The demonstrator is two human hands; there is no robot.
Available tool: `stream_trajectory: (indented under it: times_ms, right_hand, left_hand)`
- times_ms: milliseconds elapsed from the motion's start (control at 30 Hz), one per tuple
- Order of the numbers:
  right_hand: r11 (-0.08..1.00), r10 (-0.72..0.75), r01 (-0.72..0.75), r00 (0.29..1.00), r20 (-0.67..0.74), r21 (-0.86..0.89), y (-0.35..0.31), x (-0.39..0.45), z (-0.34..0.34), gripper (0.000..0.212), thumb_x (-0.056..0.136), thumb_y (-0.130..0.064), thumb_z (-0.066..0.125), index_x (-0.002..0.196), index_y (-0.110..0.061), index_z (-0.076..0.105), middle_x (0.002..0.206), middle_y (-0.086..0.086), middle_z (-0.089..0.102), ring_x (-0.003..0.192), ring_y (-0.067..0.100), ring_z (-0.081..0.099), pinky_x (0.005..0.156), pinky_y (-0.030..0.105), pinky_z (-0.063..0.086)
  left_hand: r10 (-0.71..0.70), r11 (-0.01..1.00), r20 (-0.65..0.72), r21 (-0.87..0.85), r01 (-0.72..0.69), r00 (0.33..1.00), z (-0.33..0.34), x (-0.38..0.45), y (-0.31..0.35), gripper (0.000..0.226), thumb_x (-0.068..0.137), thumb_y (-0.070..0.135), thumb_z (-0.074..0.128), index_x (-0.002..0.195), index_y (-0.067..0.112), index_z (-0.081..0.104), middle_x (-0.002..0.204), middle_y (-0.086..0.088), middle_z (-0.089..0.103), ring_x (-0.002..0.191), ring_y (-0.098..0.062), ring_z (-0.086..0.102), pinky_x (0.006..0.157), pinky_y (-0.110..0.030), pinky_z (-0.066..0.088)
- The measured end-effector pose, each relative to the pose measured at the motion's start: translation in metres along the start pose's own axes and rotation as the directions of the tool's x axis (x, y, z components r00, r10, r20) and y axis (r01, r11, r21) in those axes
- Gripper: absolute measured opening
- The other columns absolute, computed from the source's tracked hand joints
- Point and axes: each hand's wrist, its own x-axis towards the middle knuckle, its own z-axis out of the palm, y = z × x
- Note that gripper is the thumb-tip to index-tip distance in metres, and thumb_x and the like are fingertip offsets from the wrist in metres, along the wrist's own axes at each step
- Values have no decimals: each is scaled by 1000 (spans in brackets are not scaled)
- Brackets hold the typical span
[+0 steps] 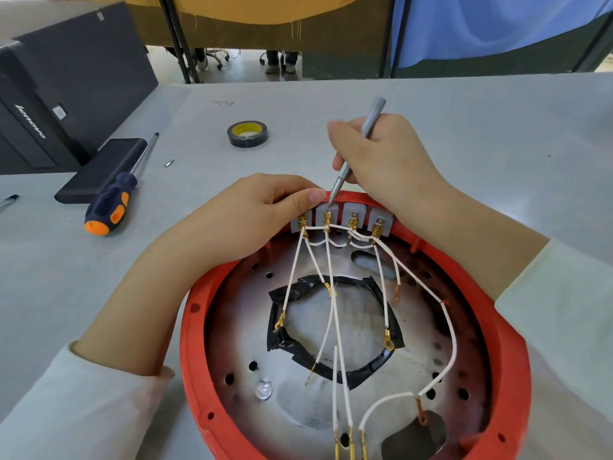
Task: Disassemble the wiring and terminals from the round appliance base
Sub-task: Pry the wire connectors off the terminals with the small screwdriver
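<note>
Two hands work at the far rim of a round red appliance base (189, 330), which fills the lower centre and lower right of the frame on a grey table (464, 134). The left hand (252, 214), just left of centre, curls its fingers over the rim and pinches at the left end of a row of four grey terminal blocks (343, 217) with thumb and forefinger. The right hand (384, 161), above centre, grips a slim silver tool (361, 141) like a pen, fingers wrapped round its shaft; the tip rests on the second block from the left. Brass terminals (327, 218) sit in the blocks, and white wires (331, 260) fan down from them across the scorched metal plate inside the base, several ending in loose ring lugs. A ring of black tape (285, 340) surrounds the plate's central opening.

At the left of the frame a screwdriver with a dark blue and orange handle (111, 204) lies on the table, partly over a flat black object (99, 167). A roll of black tape with a yellow core (247, 133) sits above centre, and a small metal bit (169, 163) lies between it and the screwdriver. A black computer case (49, 94) stands in the upper left.
</note>
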Motion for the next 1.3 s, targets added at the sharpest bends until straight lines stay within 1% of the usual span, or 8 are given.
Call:
stream_trajectory:
  times_ms: [233,400,533,633,733,800,1000,1300]
  right_hand:
    - [996,-84,84,996,16,-37,-1,-4,2,46,98,-27,46,53,-20,53,48,-9,50,52,2,53,72,35,56]
    - [992,-117,118,993,11,-48,0,-4,1,46,98,-27,45,54,-19,52,43,-14,51,50,-1,52,63,23,51]
    - [990,-115,116,993,15,-75,1,-3,2,46,98,-29,44,53,-21,53,42,-14,51,50,-1,53,60,22,49]
    - [993,-52,55,998,27,-105,1,0,2,46,96,-30,45,52,-20,56,44,-12,53,52,5,55,62,25,51]
    - [992,87,-81,995,57,-99,-1,5,2,41,91,-26,48,52,-16,58,41,-8,53,44,4,51,48,13,43]
    - [985,152,-142,983,106,-94,-3,7,3,38,90,-23,48,55,-12,58,35,-10,51,35,0,46,36,9,35]
    - [960,257,-235,955,149,-149,-4,16,8,39,88,-27,49,52,-15,57,40,-7,49,28,-1,41,31,9,30]
    - [948,304,-275,931,204,-158,-3,19,11,36,87,-29,49,55,-16,56,53,-1,54,43,9,48,49,22,39]
  left_hand:
    - [-7,1000,3,-4,7,1000,0,0,1,27,92,49,42,102,40,66,97,11,70,95,-7,61,90,-27,46]
    - [-3,1000,4,-2,3,1000,0,1,0,31,91,50,41,105,37,67,97,10,70,97,-10,62,91,-30,47]
    - [2,1000,-3,8,-2,1000,1,1,-1,31,92,50,42,103,37,67,97,6,70,95,-12,62,90,-32,46]
    - [-3,1000,-6,13,3,1000,1,1,-2,29,93,49,42,102,37,67,97,8,70,96,-11,61,88,-27,45]
    - [-4,1000,0,15,4,1000,1,2,-2,32,93,49,41,105,36,67,98,4,70,98,-15,61,91,-37,46]
    - [-1,1000,-1,4,1,1000,1,2,-2,30,94,49,41,105,37,67,98,7,70,98,-13,61,91,-33,45]
    - [-7,1000,-6,-7,7,1000,2,2,-4,28,93,49,43,103,37,67,98,12,70,94,-4,60,84,-16,41]
    - [-3,1000,-5,0,3,1000,1,3,-4,29,94,46,43,106,34,67,92,17,68,86,5,57,76,-8,40]
